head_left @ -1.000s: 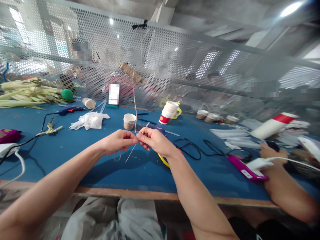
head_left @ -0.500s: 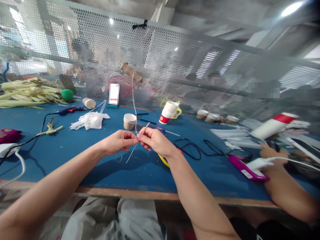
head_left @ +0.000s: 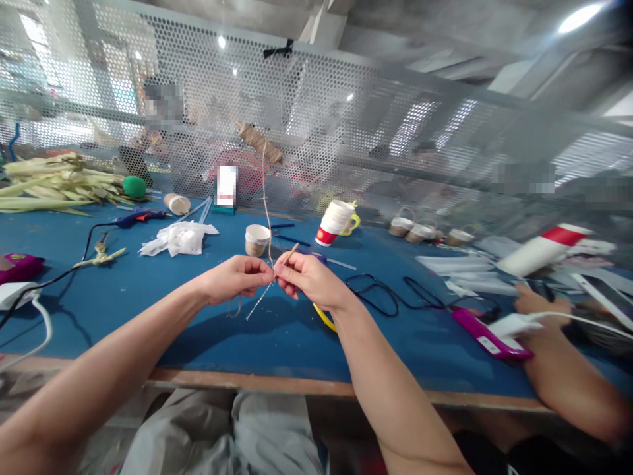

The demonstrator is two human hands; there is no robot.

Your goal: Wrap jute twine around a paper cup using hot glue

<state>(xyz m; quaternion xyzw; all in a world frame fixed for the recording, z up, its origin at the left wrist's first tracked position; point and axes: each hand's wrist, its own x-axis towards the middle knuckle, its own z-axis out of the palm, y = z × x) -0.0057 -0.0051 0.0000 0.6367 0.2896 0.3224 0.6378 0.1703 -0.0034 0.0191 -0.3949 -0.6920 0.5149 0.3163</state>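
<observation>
Over the blue tabletop my two hands meet, fingertips almost touching. My left hand is closed in a pinch on the twine, which runs down from a wound spool on the mesh screen. A loose loop of twine hangs below the left fingers. My right hand is closed around a thin stick, whose tan end points up past the thumb. A pale thin length slants down-left from the fingertips. Just beyond the hands stands a small twine-wrapped paper cup.
White tissue and a glue gun lie left, near pale husks. Stacked paper cups stand beyond my right hand. Black cable and a purple power strip lie right, beside another person's arm.
The pale lower length has swung slightly left and down. Both hands keep their pinch in nearly the same place.
</observation>
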